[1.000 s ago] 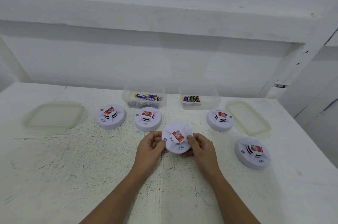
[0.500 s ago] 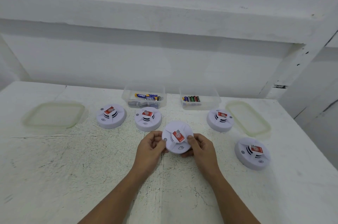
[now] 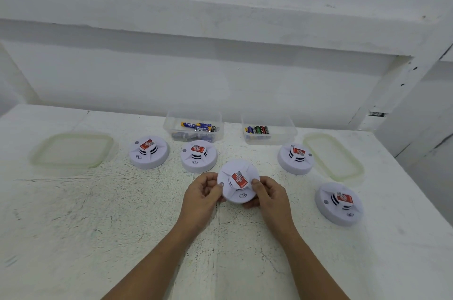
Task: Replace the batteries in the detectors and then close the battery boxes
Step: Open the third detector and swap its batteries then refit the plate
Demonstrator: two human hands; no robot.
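— How are the hands posed?
— Left hand (image 3: pixel 203 195) and right hand (image 3: pixel 268 195) are extended forward, fingers curled.
— And the detector?
— The detector (image 3: pixel 236 187) is gripped by its rim between the 2 hands, over the table (image 3: pixel 98 214).

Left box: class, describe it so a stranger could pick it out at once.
On the white table, two clear boxes stand at the far edge by the wall. It is the left box, behind the second detector from the left. Its top batteries are blue and yellow; the right box holds green and black ones.
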